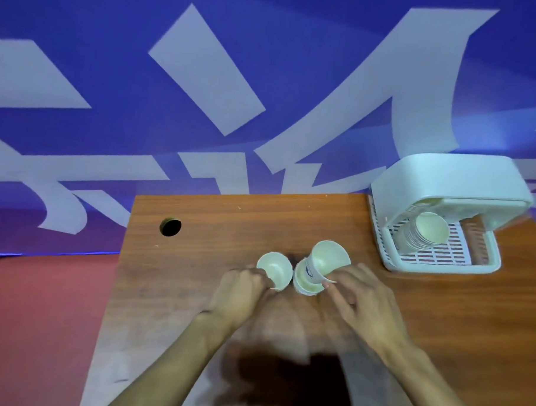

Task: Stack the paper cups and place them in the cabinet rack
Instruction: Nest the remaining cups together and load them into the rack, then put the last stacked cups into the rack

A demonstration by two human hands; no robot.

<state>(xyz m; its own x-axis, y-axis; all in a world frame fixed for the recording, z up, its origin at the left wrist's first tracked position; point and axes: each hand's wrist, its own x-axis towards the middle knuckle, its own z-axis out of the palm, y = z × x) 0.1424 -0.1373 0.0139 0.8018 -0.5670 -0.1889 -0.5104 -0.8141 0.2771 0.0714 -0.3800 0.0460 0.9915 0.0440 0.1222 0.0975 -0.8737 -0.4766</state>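
Note:
Three white paper cups sit mid-table on the wooden table (pixel 229 219). My left hand (pixel 241 290) grips the left cup (pixel 274 270) by its near side. My right hand (pixel 363 302) pinches a taller tilted cup (pixel 328 260), whose base sits in or against a lower cup (pixel 306 281) beside the left one. At the far right stands the white cabinet rack (pixel 443 241), with a stack of cups (pixel 425 234) lying on its side inside it.
A round cable hole (pixel 170 227) is in the table's far left part. Behind the table hangs a blue banner with white shapes (pixel 204 77). Red floor (pixel 40 315) lies left of the table. My shadow darkens the near edge.

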